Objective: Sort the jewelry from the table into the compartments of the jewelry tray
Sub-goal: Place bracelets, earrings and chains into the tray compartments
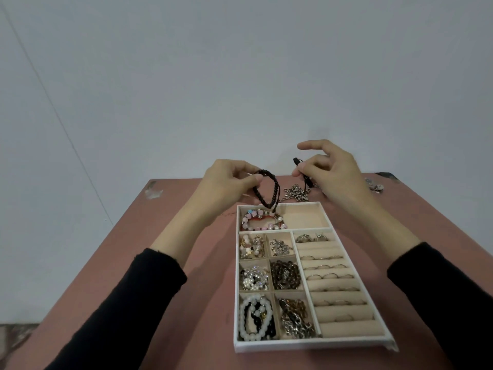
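Dark braided bracelet (277, 188) is held in the air above the far edge of the jewelry tray (306, 343), its lowest bend just over the pink bead bracelet (262, 221) in the far compartment.

- Left hand (226, 182): loop pinched between thumb and forefinger, other fingers curled in.
- Right hand (333, 172): cord tail (296, 161) pinched between thumb and a finger, index finger lifted free.

Step in hand, as judged: bracelet to be laid in the far compartment. Its right side is bare lining; whether a divider splits it off cannot be told.

Advice:
- Loop to be collapsed flat and the tail gathered in before lowering, so nothing is left draped over the rim.
- Bracelet to be lowered onto the bare lining, not onto the beads, to avoid tangling.
- Tail end to be let go last.

Not yet sorted: silver chain pile (296, 193) on the table (186, 236) just beyond the tray, plus small pieces (374, 186) near the far right corner.
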The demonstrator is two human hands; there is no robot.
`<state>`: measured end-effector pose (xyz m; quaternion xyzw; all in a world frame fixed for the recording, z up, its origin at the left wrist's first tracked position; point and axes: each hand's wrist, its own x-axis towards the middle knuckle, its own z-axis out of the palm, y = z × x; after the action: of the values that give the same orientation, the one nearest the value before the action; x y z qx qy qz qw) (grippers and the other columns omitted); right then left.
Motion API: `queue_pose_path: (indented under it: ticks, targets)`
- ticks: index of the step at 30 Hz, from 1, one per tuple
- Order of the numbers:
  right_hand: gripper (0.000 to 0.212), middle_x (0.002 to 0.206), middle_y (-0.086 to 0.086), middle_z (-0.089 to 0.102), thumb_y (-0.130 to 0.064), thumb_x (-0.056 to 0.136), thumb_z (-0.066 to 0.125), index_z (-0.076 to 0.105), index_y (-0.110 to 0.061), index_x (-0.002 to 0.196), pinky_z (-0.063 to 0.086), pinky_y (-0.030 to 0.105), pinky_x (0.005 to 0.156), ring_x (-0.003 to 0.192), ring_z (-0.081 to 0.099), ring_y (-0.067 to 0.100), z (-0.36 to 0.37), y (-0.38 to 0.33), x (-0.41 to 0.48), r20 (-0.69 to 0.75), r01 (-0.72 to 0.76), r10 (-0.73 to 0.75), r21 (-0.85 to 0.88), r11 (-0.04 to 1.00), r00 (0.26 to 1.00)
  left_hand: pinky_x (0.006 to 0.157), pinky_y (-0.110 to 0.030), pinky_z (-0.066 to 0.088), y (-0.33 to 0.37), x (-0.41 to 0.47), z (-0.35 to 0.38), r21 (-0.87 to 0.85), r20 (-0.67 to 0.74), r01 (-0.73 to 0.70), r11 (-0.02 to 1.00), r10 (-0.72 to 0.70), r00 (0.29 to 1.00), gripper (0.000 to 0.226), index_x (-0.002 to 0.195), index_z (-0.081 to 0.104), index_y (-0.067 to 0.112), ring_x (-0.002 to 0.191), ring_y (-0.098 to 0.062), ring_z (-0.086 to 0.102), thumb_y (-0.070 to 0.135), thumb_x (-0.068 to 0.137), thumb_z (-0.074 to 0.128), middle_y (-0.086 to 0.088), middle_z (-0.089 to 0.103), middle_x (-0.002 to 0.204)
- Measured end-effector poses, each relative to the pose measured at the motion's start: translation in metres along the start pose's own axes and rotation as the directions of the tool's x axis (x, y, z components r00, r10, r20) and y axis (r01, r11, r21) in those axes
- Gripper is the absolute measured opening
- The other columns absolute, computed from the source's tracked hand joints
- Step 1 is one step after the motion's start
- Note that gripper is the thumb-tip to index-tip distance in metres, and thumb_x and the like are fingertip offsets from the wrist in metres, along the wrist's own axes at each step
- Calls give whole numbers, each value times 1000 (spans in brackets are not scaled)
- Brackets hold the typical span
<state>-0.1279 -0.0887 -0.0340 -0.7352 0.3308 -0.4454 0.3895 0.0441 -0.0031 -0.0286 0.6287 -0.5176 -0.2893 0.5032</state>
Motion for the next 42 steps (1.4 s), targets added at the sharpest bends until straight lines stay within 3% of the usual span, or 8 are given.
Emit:
queue_pose_path:
  ticks: [3,10,14,21,30,33,38,42]
  targets:
    - [30,74,-2,71,-7,86,56,58,-26,109,53,34,72,74,64,8,6,-2,-11,-8,47,-47,-43,998,999,74,-35,60,-9,-6,5,49,-6,30,998,-30,1000,17,102,68,2,67,-23,70,10,89,60,-9,70,80]
    - [29,74,-6,71,-8,86,57,57,-28,108,44,23,67,70,61,10,12,-4,-16,32,89,-86,-92,992,996,63,-14,53,-28,-11,12,363,-41,-44,931,63,997,16,100,72,13,52,0,64,14,88,62,-2,70,72]
    - [30,82,-8,72,-8,88,59,60,-26,112,49,26,76,83,66,18,8,-12,-15,116,110,-95,-129,986,989,78,-30,53,-33,-9,10,565,-120,-54,823,146,982,16,96,72,23,82,-12,66,28,82,68,4,71,79]
    - [15,84,-11,73,-11,85,64,68,-22,93,49,19,73,80,65,16,7,-31,-10,200,181,-137,-222,958,970,65,-27,42,-36,-15,14,705,-154,-21,709,181,971,14,93,73,25,83,-19,64,31,83,65,3,72,86]
    - [14,76,-12,68,-11,84,65,71,-22,91,40,6,62,64,57,-7,28,-19,-19,321,284,-162,-382,880,933,72,-25,43,-42,-12,4,582,-199,37,812,98,975,18,96,73,26,87,-14,61,30,86,58,7,71,92]
    - [15,81,-6,71,-11,84,63,71,-20,93,40,6,64,69,61,-1,35,-14,-23,387,335,-153,-462,821,909,75,-24,42,-44,-11,-5,481,-267,65,874,75,961,20,96,73,25,87,-14,61,23,85,56,6,68,86]
    - [14,82,-3,73,-13,84,62,71,-20,92,48,28,77,80,65,13,50,-6,-27,477,394,-104,-562,727,873,81,-29,49,-46,-10,-8,398,-308,84,913,47,950,18,94,74,22,85,-19,66,21,85,58,6,66,79]
    - [15,80,-7,70,-15,84,64,73,-22,93,41,20,70,69,56,3,55,-2,-27,500,386,-71,-561,732,863,79,-27,47,-46,-10,-8,387,-309,86,918,41,950,18,93,74,22,85,-19,65,21,85,58,6,64,77]
